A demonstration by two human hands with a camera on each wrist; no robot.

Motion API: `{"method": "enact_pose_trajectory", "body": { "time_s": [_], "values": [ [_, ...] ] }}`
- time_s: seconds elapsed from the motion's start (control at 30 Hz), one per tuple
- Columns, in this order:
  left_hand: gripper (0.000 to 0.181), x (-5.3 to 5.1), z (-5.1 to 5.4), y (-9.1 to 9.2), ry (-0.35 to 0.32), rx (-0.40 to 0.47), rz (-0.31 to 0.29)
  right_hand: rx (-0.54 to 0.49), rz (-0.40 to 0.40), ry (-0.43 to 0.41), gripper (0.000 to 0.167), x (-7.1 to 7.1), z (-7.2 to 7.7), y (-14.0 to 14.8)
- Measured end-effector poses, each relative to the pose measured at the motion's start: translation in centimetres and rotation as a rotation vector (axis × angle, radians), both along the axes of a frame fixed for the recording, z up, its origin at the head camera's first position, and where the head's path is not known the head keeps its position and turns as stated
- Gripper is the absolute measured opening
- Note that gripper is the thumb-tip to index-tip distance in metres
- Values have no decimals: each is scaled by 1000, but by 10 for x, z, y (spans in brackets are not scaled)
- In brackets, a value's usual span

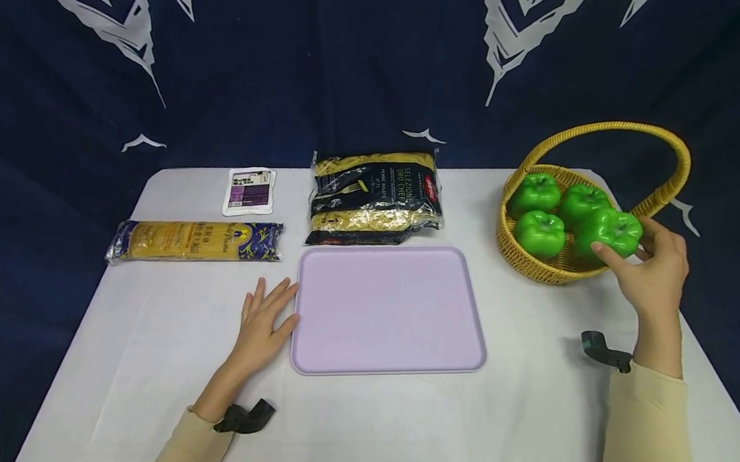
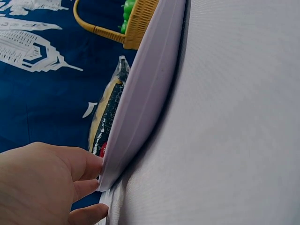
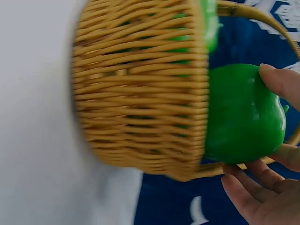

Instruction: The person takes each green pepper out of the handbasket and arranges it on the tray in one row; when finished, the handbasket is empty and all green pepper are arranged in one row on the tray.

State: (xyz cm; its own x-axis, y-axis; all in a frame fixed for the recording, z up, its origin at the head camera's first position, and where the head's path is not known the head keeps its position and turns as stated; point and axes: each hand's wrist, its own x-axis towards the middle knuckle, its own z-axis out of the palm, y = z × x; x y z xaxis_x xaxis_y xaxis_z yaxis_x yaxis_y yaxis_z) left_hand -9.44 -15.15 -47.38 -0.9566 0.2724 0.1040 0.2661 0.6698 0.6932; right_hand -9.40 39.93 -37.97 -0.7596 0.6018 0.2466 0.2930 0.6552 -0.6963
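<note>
At the right of the head view stands a yellow wicker basket [image 1: 537,269] holding several green peppers [image 1: 540,234]. My right hand [image 1: 656,268] grips the nearest pepper [image 1: 608,232] at the basket's right rim, thumb on one side and fingers on the other; the right wrist view shows this pepper [image 3: 246,115] above the rim of the basket [image 3: 140,89]. My left hand [image 1: 260,332] lies with fingers spread, its fingertips at the left edge of the lilac tray [image 1: 385,309]. In the left wrist view the fingers of the left hand [image 2: 51,183] touch the tray's rim [image 2: 140,98].
Behind the tray lies a black and yellow pasta bag [image 1: 374,198]. A long yellow noodle pack [image 1: 193,240] is at the left, with a small white-edged packet [image 1: 249,191] behind it. The basket's tall handle [image 1: 607,127] arches over the peppers.
</note>
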Motion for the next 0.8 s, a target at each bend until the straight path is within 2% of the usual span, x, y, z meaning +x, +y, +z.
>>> {"method": "enact_pose_trajectory", "body": {
  "time_s": [0.1, 0.23, 0.43, 0.6, 0.8],
  "values": [
    [53, 0, 0, 0, -1, 1, -2, -5, -19, 76, 70, 5, 10, -5],
    [53, 0, 1, 0, -3, 1, -4, -5, 3, 158, 72, 11, 21, -15],
    [53, 1, 1, -1, -2, 2, 1, 5, 56, 195, 74, 13, 33, -40],
    [52, 0, -1, -1, 13, 3, 2, 28, 204, 205, 77, 11, 35, -66],
    [52, -1, -3, 0, 21, 6, 3, 1, 387, 131, 79, 2, 30, -107]
  ]
}}
